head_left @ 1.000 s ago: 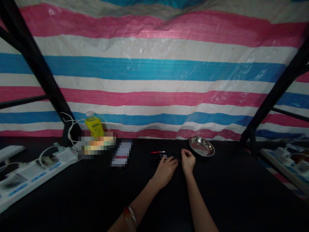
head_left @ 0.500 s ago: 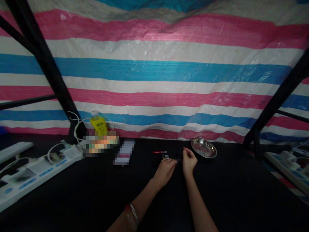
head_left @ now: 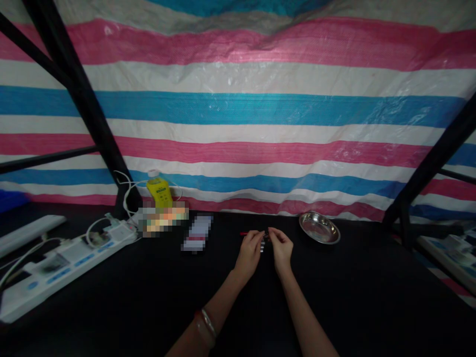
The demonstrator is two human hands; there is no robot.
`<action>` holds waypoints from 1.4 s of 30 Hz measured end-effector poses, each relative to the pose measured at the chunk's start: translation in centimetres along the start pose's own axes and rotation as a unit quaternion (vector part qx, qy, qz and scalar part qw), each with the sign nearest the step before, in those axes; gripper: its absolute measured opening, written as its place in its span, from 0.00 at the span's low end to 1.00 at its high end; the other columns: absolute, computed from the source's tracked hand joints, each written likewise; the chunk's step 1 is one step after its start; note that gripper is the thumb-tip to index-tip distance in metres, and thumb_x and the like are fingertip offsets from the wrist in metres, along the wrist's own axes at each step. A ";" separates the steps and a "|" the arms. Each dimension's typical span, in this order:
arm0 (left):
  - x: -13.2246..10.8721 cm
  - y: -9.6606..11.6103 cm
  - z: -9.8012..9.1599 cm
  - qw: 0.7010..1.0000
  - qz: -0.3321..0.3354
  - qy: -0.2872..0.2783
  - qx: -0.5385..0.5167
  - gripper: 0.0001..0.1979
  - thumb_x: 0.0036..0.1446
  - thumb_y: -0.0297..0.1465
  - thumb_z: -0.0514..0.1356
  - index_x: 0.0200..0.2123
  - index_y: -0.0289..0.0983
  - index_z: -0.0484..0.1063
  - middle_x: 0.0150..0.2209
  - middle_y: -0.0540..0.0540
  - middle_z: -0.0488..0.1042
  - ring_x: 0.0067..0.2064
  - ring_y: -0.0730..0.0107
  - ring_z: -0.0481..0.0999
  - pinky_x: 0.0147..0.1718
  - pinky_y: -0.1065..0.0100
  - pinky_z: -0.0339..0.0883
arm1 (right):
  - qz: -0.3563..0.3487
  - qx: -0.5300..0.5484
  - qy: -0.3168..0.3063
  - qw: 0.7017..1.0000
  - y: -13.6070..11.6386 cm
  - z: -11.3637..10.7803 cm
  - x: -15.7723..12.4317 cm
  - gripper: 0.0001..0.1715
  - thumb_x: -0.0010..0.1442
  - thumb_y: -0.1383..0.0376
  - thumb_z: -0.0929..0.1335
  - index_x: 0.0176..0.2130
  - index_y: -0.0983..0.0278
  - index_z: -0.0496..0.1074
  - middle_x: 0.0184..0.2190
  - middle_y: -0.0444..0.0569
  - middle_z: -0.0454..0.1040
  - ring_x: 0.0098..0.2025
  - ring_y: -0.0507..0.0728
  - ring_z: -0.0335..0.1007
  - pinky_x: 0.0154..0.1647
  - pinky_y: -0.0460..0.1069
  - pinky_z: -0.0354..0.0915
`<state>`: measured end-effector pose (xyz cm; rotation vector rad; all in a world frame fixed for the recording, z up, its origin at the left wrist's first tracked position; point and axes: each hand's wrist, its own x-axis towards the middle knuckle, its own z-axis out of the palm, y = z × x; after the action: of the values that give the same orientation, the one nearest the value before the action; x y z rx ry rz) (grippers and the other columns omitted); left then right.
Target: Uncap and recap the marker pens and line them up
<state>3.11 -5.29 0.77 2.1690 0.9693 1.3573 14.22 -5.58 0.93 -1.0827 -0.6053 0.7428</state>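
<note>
Got left hand (head_left: 248, 252) and right hand (head_left: 282, 247) near each other over the counter (head_left: 256, 317), fingertips turned inward, almost meeting at a small dark piece (head_left: 266, 235). Can't tell whether pinched, or by which side; too dark and small. Just below, between the hands: silvery ends (head_left: 262, 246), partly hidden by left hand. Just past left hand: red rod (head_left: 243, 233), showing only in part.

Biggest risk, in my judgement: dropping the small dark piece. Would come from fingertip-only contact, made worse by poor light. Could be hard to find again, dark on black.

Next: nudging the silvery ends or rolling the red rod. Would come from dragging left knuckles low while working so close.

Also possible: bumping the steel dish (head_left: 320, 228), near right hand on its outer side. Would take an outward jerk.

Less worried about the power strip (head_left: 74, 275); well apart, far left.
</note>
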 end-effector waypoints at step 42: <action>1.9 -1.3 -5.7 0.956 -0.059 -0.214 0.194 0.14 0.39 0.43 0.68 0.27 0.42 0.75 0.36 0.50 0.67 0.43 0.63 0.64 0.41 0.62 0.48 | -0.097 -0.008 0.149 0.984 1.9 -0.9 0.8 0.22 0.41 0.55 0.72 0.33 0.66 0.67 0.18 0.38 0.65 0.22 0.50 0.65 0.26 0.46 0.62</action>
<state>-1.89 -3.19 3.68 2.4911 1.2348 0.6310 14.92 -4.97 -1.05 -1.1063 -0.4523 0.3964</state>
